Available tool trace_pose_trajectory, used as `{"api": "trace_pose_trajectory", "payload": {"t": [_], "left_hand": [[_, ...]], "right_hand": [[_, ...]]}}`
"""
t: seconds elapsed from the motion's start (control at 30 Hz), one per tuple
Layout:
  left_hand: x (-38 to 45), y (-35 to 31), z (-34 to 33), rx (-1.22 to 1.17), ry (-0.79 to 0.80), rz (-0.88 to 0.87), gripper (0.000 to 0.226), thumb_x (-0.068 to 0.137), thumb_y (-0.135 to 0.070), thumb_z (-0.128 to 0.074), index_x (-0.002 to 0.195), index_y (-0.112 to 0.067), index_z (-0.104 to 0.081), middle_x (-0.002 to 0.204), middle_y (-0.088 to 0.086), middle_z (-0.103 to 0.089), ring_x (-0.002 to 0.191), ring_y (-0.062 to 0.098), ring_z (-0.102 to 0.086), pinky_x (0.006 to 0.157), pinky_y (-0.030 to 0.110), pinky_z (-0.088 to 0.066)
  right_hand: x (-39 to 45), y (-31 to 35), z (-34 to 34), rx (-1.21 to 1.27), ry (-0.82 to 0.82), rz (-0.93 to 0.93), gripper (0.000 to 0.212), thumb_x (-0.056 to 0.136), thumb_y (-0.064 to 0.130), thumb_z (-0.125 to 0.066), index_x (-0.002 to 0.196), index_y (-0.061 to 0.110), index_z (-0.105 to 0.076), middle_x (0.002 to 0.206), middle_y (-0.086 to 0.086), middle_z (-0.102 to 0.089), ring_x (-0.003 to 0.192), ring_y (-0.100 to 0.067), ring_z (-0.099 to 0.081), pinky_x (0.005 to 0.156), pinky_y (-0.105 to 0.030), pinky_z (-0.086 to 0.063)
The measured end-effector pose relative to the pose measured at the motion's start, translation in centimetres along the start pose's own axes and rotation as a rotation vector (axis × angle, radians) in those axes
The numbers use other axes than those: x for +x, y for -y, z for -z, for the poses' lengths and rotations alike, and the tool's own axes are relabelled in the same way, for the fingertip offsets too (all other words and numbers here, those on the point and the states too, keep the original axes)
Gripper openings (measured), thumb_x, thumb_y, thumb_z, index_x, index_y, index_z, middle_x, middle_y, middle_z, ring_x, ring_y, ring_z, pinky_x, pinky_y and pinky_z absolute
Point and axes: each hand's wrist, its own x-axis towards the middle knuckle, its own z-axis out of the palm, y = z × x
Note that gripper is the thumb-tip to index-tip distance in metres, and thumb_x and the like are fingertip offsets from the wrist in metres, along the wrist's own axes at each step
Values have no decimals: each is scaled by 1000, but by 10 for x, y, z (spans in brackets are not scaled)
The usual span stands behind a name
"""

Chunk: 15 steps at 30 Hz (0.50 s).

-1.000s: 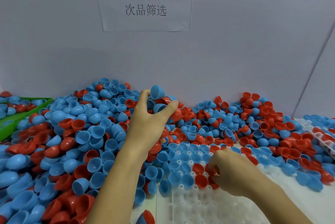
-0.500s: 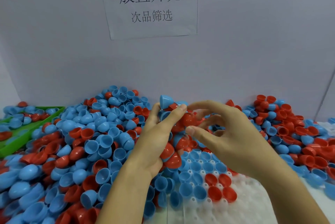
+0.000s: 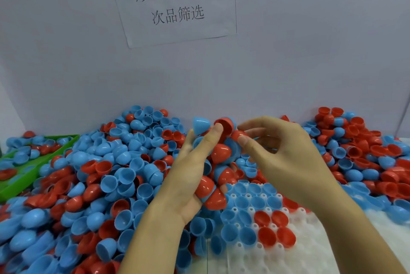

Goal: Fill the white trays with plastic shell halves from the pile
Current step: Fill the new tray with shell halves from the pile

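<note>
Wall (image 3: 66,63): pale grey-lilac, plain, filling the upper half of the frame; corner seam at far right.

Sign (image 3: 177,1): white paper sheet, upper centre, tilted a little, two lines of black printed characters.

Pile (image 3: 99,174): blue and red shell halves, heaped against the wall foot, spread across the whole width, deepest at left and centre; some rim up, some dome up.

Green bin (image 3: 33,169): left edge, mid-height, holding more blue and red halves, its near side overrun by the pile.

Tray (image 3: 310,251): white, dimpled with small pegs, lower right; upper left cells filled with blue halves and a block of red ones, all rim up; remaining cells bare; far edge buried under the pile.

Left hand (image 3: 190,180): centre, palm toward the right, fingers curled round a stack of red and blue halves (image 3: 213,182); one blue half (image 3: 200,125) perched at the top by the thumb tip.

Right hand (image 3: 286,158): right of centre, above the tray, thumb and forefinger pinching a red half (image 3: 238,134) at the top of the stack; other fingers loosely curled, apart.
</note>
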Motion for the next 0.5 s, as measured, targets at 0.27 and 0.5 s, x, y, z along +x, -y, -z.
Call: {"api": "trace_pose_trajectory", "payload": {"t": [0.27, 0.5], "left_hand": [[3, 3, 2, -21, -76, 12, 31, 82, -38, -74, 110, -29, -65, 92, 9, -74, 66, 22, -70, 47, 30, -51], [3, 6, -2, -25, -74, 12, 49, 76, -38, -78, 121, -27, -64, 97, 11, -74, 71, 23, -72, 47, 29, -52]], "right_hand": [[1, 0, -1, 98, -24, -15, 9, 93, 26, -63, 96, 30, -70, 80, 15, -74, 73, -2, -72, 68, -19, -59], [2, -2, -4, 179, 4, -45, 12, 97, 23, -59, 100, 31, -69, 84, 18, -75, 76, -2, -72, 67, -13, -56]]}}
